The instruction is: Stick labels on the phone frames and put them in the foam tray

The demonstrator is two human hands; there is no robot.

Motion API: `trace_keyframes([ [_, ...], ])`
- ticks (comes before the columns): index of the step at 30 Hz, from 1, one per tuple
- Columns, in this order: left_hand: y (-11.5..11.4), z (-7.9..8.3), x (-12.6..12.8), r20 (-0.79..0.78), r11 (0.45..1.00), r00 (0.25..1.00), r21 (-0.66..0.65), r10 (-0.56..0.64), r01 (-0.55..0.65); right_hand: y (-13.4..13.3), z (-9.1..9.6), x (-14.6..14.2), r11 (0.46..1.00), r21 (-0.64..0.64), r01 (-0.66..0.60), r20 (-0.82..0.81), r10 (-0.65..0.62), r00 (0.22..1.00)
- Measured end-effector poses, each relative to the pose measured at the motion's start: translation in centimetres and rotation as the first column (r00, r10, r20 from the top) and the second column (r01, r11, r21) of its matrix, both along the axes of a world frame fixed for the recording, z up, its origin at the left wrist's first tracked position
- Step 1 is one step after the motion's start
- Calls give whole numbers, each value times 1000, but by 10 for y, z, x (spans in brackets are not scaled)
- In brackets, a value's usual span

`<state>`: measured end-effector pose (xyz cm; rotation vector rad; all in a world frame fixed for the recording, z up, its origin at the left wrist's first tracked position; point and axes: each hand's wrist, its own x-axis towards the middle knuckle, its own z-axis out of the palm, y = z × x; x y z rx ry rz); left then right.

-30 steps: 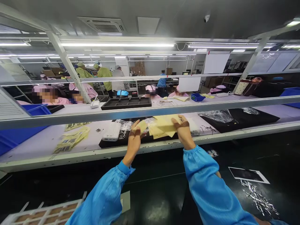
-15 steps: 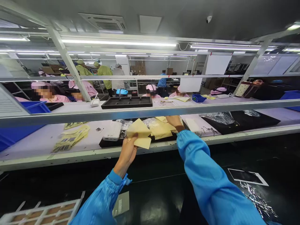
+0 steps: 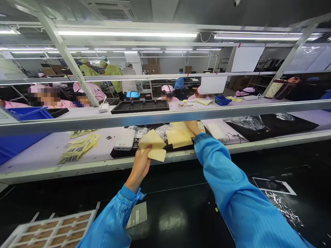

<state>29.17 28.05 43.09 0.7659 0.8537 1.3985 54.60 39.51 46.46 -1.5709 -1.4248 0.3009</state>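
Observation:
My left hand (image 3: 141, 165) is closed on pale yellow paper sheets (image 3: 153, 141), gripping them between thumb and fingers just in front of the bench edge. My right hand (image 3: 192, 128) reaches to the far right side of a larger pile of yellow sheets (image 3: 179, 136). A metal rail hides its fingers, so I cannot see what they hold. The pile rests on a black mat (image 3: 120, 153) with clear plastic wrap (image 3: 141, 131) beside it. Left of the wrap, a white box-shaped device (image 3: 124, 139) sits on the mat.
The metal rail (image 3: 155, 117) crosses above the bench. Printed yellow packets (image 3: 80, 148) and a blue bin (image 3: 20, 144) are at left. At right lie small dark parts (image 3: 235, 137) and another black mat (image 3: 292, 129) with plastic wrap. Several co-workers sit or stand beyond.
The view has tilted down slightly, so the bench sits higher in the picture. My right hand has gone farther behind the rail. My left hand still grips the sheets.

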Motion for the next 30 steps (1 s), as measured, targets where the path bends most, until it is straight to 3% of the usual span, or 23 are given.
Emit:
trace_keyframes([
  [3, -1, -1, 5, -1, 1000, 1000, -1, 0, 0, -13, 20, -4, 994, 102, -41, -77, 48, 996],
  [5, -3, -3, 9, 2, 1000, 1000, -1, 5, -5, -35, 22, -17, 983, 169, -73, -121, 94, 988],
  [9, -14, -1, 21, 133, 1000, 991, -5, -7, 8, -98, -2, -62, 948, 275, -161, -168, 212, 963],
  [12, -31, 8, 30, 293, 999, 956, 40, -12, 1, -135, -24, -94, 897, 304, -321, -116, 369, 922],
  [14, -40, 12, 34, 337, 999, 941, 51, -11, -6, -151, -31, -105, 843, 280, -460, -38, 489, 872],
  [17, -48, 13, 33, 310, 998, 951, -55, 8, 9, -166, -28, -108, 766, 145, -626, 87, 620, 780],
  [19, -48, 11, 29, 286, 990, 958, -139, 35, 5, -174, -22, -102, 718, 55, -694, 137, 683, 718],
  [21, -47, 8, 23, 271, 985, 960, -173, 65, -18, -179, -14, -89, 690, 59, -721, 150, 708, 690],
  [23, -46, 6, 15, 248, 984, 964, -173, 94, -51, -176, -10, -67, 778, 113, -619, 171, 598, 783],
  [25, -47, 5, 8, 230, 984, 966, -162, 115, -79, -165, -10, -36, 912, 145, -384, 208, 352, 913],
  [26, -47, 4, 5, 226, 984, 967, -155, 116, -82, -157, -12, -19, 947, 137, -290, 225, 255, 940],
  [30, -51, -1, -2, 215, 989, 973, -133, 88, -60, -124, -29, 35, 973, 74, -218, 270, 191, 944],
])
